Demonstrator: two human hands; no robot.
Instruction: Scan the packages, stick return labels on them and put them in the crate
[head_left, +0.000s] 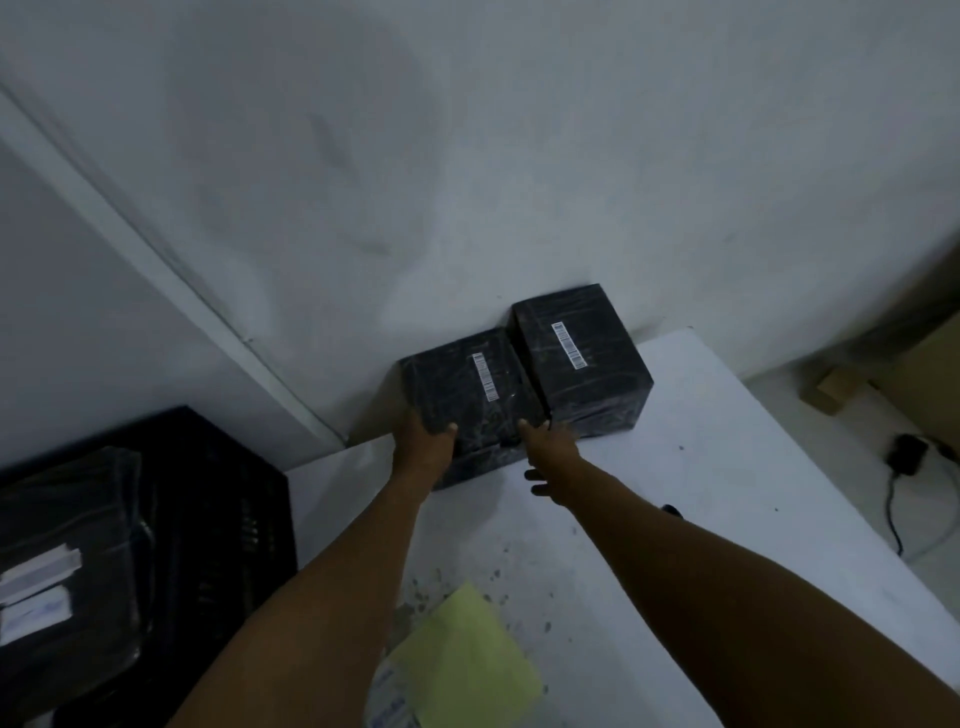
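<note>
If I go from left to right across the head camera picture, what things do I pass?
Black crate → yellow paper → nearer black box → farther black box → black cable on the floor.

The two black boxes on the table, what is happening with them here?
A person reaches for the near box with both hands. The left hand holds its left corner, and the right hand touches its right side. The far box stands beside it against the wall, untouched. A black crate left of the table already holds a labelled package.
</note>
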